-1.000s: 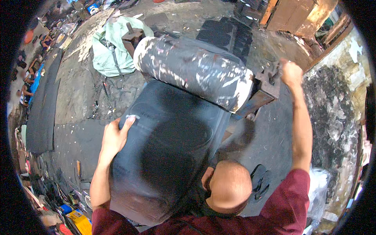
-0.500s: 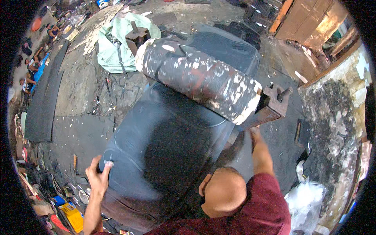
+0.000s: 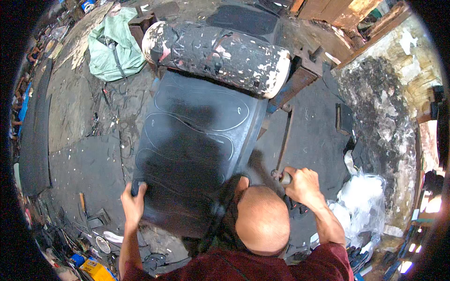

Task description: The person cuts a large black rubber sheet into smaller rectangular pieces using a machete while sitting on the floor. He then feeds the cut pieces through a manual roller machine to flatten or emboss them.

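A wide black rubber-like sheet (image 3: 187, 150), marked with pale curved sole-shaped outlines, slopes down from under a thick roller (image 3: 220, 56) whose dark surface is flecked white. At the sheet's left edge, my left hand (image 3: 133, 203) is closed, with the thumb over a dark piece of that edge. To the right, my right hand (image 3: 302, 185) wraps round the end grip of a long rusty crank (image 3: 284, 140). The crank's bar runs away from me toward the roller's metal frame (image 3: 300, 77). Shadow darkens much of the sheet.
A pale green sack (image 3: 115, 51) lies left of the roller. Clear plastic bags (image 3: 363, 196) sit at the right by a stained wall (image 3: 384, 107). Long black strips (image 3: 35, 126) lie far left; a yellow box (image 3: 98, 269) and scattered tools are at lower left.
My right hand has come back from beside the roller frame toward me with the crank grip. The roller appears higher in view, and more sole outlines show. My left hand stays at the sheet's edge.
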`<state>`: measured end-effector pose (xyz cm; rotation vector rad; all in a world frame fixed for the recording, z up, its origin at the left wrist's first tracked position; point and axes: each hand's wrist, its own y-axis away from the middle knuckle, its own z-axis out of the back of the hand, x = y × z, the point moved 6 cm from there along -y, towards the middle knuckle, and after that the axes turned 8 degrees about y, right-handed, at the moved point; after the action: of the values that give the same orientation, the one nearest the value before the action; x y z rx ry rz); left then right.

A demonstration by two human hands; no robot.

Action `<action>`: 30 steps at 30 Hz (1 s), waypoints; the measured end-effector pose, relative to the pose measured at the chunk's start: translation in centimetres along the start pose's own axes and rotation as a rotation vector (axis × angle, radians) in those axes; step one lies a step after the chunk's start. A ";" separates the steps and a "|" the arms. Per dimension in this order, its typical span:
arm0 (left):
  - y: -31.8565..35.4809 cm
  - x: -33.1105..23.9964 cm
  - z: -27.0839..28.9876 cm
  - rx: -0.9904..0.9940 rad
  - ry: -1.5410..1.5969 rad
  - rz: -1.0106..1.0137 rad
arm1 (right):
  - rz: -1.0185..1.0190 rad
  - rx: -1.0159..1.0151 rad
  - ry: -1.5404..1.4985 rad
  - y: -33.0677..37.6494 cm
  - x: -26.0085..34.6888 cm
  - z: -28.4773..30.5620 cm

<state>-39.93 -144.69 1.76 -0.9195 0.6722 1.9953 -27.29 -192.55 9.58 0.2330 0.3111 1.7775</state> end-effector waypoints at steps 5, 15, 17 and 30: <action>-0.7 -10.5 3.9 -0.213 -0.163 -0.242 | 0.045 -0.282 0.069 -1.2 -2.3 9.2; -7.9 -15.2 2.0 -0.139 -0.205 -0.397 | -0.213 -0.941 0.507 -22.3 -15.5 19.3; -10.4 -16.1 0.4 -0.095 -0.097 -0.302 | -0.321 -0.744 0.465 -27.7 -18.9 15.8; -14.3 -19.1 -0.3 -0.334 0.089 -0.277 | -0.245 -1.025 -0.961 -27.5 -10.5 4.6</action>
<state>-20.16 -146.07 15.05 -1.2331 0.2416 1.8528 1.84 -196.64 4.90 0.2552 -1.1772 1.2077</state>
